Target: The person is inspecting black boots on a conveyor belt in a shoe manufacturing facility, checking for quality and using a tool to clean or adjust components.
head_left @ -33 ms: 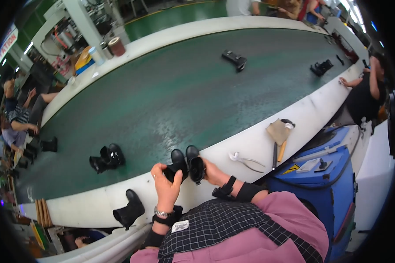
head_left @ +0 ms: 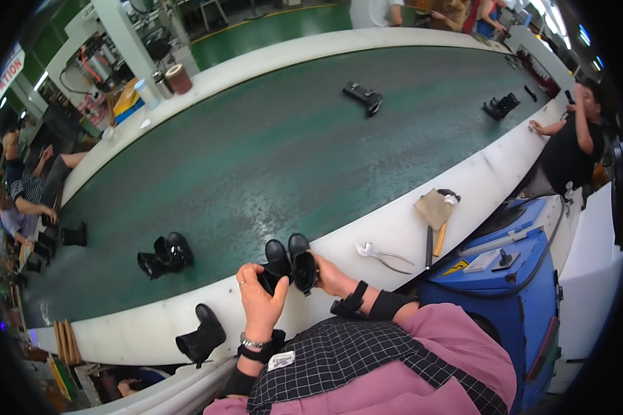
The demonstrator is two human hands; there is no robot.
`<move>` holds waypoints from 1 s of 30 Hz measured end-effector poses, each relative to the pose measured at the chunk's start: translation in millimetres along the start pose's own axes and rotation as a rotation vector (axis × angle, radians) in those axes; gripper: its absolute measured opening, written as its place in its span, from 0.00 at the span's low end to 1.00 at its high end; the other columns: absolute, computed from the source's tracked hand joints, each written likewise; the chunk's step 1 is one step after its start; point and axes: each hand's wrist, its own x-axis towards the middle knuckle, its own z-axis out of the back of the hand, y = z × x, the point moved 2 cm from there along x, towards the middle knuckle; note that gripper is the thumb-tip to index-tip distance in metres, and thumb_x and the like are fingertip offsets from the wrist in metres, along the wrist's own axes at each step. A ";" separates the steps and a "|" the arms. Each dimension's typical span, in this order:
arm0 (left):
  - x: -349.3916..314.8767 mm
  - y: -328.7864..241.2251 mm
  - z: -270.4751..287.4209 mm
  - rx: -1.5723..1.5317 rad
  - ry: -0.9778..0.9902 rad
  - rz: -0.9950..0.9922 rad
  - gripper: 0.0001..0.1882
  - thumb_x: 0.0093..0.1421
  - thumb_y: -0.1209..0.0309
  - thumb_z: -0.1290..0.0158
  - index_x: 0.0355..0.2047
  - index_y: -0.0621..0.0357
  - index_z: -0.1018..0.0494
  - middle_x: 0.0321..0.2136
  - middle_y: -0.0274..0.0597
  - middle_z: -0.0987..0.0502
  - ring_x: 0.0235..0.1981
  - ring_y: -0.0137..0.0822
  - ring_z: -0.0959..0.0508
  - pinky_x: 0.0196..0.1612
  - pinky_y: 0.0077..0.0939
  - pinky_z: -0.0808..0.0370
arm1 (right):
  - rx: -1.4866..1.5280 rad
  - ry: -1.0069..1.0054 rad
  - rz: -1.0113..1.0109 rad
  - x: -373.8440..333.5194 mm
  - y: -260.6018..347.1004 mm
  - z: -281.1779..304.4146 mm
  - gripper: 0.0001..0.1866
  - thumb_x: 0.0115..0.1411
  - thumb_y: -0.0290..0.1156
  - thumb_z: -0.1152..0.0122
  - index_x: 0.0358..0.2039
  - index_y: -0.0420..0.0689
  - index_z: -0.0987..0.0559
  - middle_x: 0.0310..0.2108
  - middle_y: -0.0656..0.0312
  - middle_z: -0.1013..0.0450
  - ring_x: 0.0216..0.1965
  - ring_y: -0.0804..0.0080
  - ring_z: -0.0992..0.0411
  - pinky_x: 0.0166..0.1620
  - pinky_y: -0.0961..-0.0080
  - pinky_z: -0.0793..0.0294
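Note:
In front of me, at the near edge of the green conveyor belt [head_left: 277, 166], I hold a pair of black boots side by side, toes pointing away. My left hand [head_left: 258, 304] is closed around the left boot [head_left: 277, 257], thumb on its near side. My right hand [head_left: 332, 277] grips the outer side of the right boot [head_left: 303, 270], whose open top faces me. Another black boot [head_left: 202, 335] rests on the white ledge, left of my left hand. Pincers [head_left: 384, 257] lie on the ledge to the right of my right hand.
Two hammers with a cloth [head_left: 432, 207] lie farther right on the ledge [head_left: 474, 169]. Several black boots [head_left: 166, 256] sit on the belt. A blue machine [head_left: 495, 290] stands close at my right. People work at the left, such as one in a striped top [head_left: 24, 190], and at the right [head_left: 574, 149].
The whole view has shifted slightly, so things appear a little farther left. Both hands keep their hold on the boots.

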 end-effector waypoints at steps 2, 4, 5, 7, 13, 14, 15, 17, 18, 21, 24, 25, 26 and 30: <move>0.7 -18.7 2.0 0.088 0.081 0.000 0.21 0.43 0.67 0.37 0.33 0.65 0.33 0.40 0.60 0.32 0.46 0.56 0.31 0.40 0.41 0.29 | -0.100 0.049 0.014 -4.4 -0.4 -2.7 0.23 0.66 0.54 0.63 0.45 0.51 0.27 0.39 0.66 0.29 0.40 0.76 0.32 0.45 0.71 0.31; 3.6 -18.0 -1.4 0.179 0.080 0.013 0.20 0.42 0.64 0.36 0.29 0.66 0.31 0.35 0.62 0.30 0.46 0.58 0.30 0.36 0.43 0.27 | -0.124 0.051 0.028 -6.2 -1.2 -5.8 0.24 0.66 0.54 0.66 0.46 0.52 0.27 0.40 0.66 0.31 0.42 0.75 0.34 0.47 0.68 0.33; 6.8 -16.0 -6.0 0.172 0.080 0.002 0.20 0.42 0.64 0.36 0.29 0.66 0.31 0.35 0.62 0.30 0.46 0.58 0.30 0.36 0.43 0.27 | -0.138 0.046 0.027 -4.2 -2.7 -3.4 0.24 0.67 0.54 0.66 0.47 0.52 0.28 0.41 0.67 0.31 0.43 0.75 0.35 0.48 0.67 0.33; 11.2 -7.8 -13.4 0.304 0.056 -0.001 0.19 0.42 0.62 0.37 0.24 0.68 0.27 0.32 0.63 0.29 0.40 0.59 0.26 0.35 0.42 0.25 | -0.150 0.022 0.029 -4.7 -2.6 -6.4 0.24 0.67 0.53 0.69 0.48 0.52 0.30 0.42 0.67 0.32 0.45 0.76 0.36 0.51 0.62 0.36; 16.6 -1.7 -21.1 0.356 0.118 0.107 0.16 0.41 0.64 0.40 0.19 0.68 0.24 0.33 0.63 0.28 0.28 0.55 0.23 0.33 0.41 0.25 | -0.167 0.050 0.081 -1.8 -10.9 -4.9 0.28 0.67 0.53 0.65 0.62 0.53 0.44 0.57 0.65 0.43 0.55 0.70 0.42 0.56 0.54 0.40; 16.6 2.0 -22.1 0.361 0.114 0.118 0.16 0.41 0.64 0.40 0.19 0.68 0.24 0.33 0.63 0.28 0.28 0.55 0.23 0.33 0.41 0.25 | -0.171 0.058 0.072 -0.8 -12.3 -4.1 0.28 0.67 0.53 0.65 0.62 0.53 0.44 0.57 0.65 0.43 0.55 0.70 0.42 0.56 0.54 0.40; 17.1 8.0 -24.8 0.317 0.118 0.124 0.14 0.40 0.65 0.41 0.19 0.67 0.24 0.34 0.62 0.28 0.28 0.54 0.24 0.33 0.42 0.25 | -0.178 0.102 0.066 1.4 -13.3 -0.4 0.30 0.66 0.53 0.64 0.64 0.54 0.48 0.59 0.65 0.46 0.57 0.68 0.44 0.56 0.53 0.41; 19.3 17.5 -23.7 0.237 0.098 0.139 0.11 0.40 0.68 0.44 0.19 0.66 0.25 0.34 0.59 0.28 0.30 0.54 0.25 0.34 0.42 0.26 | -0.143 0.139 0.046 7.1 -15.2 5.5 0.30 0.66 0.52 0.61 0.64 0.53 0.47 0.60 0.66 0.46 0.57 0.66 0.44 0.56 0.55 0.41; 22.2 23.2 -23.1 0.233 0.086 0.158 0.11 0.41 0.68 0.45 0.19 0.65 0.25 0.33 0.56 0.28 0.31 0.54 0.25 0.35 0.43 0.27 | -0.100 0.169 0.020 9.7 -14.6 10.5 0.27 0.66 0.49 0.58 0.61 0.53 0.41 0.58 0.67 0.43 0.57 0.68 0.42 0.55 0.57 0.39; 39.3 35.1 -17.3 0.184 0.046 0.167 0.12 0.42 0.66 0.47 0.20 0.65 0.26 0.33 0.56 0.28 0.34 0.54 0.26 0.38 0.43 0.28 | -0.111 0.080 0.161 4.8 -8.6 26.0 0.21 0.65 0.44 0.54 0.54 0.47 0.34 0.50 0.67 0.37 0.47 0.74 0.37 0.52 0.62 0.35; 60.8 58.0 -7.0 0.250 0.057 0.273 0.12 0.42 0.67 0.48 0.21 0.65 0.25 0.39 0.55 0.29 0.35 0.55 0.25 0.41 0.43 0.27 | -0.100 0.027 0.126 2.5 -3.5 37.0 0.28 0.62 0.43 0.49 0.56 0.38 0.37 0.58 0.53 0.44 0.60 0.52 0.46 0.57 0.55 0.38; 68.1 66.5 0.8 0.285 0.015 0.297 0.12 0.42 0.67 0.47 0.21 0.65 0.25 0.40 0.55 0.29 0.35 0.55 0.25 0.41 0.43 0.27 | -0.120 0.043 0.126 0.7 -1.6 38.0 0.29 0.62 0.43 0.49 0.56 0.36 0.38 0.59 0.49 0.46 0.62 0.47 0.49 0.58 0.54 0.39; 74.5 76.0 7.0 0.319 -0.024 0.318 0.11 0.42 0.67 0.47 0.21 0.65 0.25 0.42 0.55 0.30 0.35 0.55 0.25 0.41 0.43 0.27 | -0.139 0.056 0.129 1.6 -1.4 38.9 0.30 0.62 0.43 0.50 0.56 0.34 0.39 0.61 0.46 0.48 0.63 0.42 0.53 0.59 0.53 0.40; 101.2 117.0 36.0 0.405 -0.117 0.418 0.11 0.43 0.71 0.47 0.26 0.65 0.22 0.44 0.56 0.30 0.34 0.55 0.23 0.39 0.43 0.25 | -0.114 0.008 0.113 3.8 3.6 49.2 0.29 0.62 0.42 0.50 0.56 0.33 0.40 0.62 0.45 0.50 0.63 0.42 0.53 0.59 0.53 0.40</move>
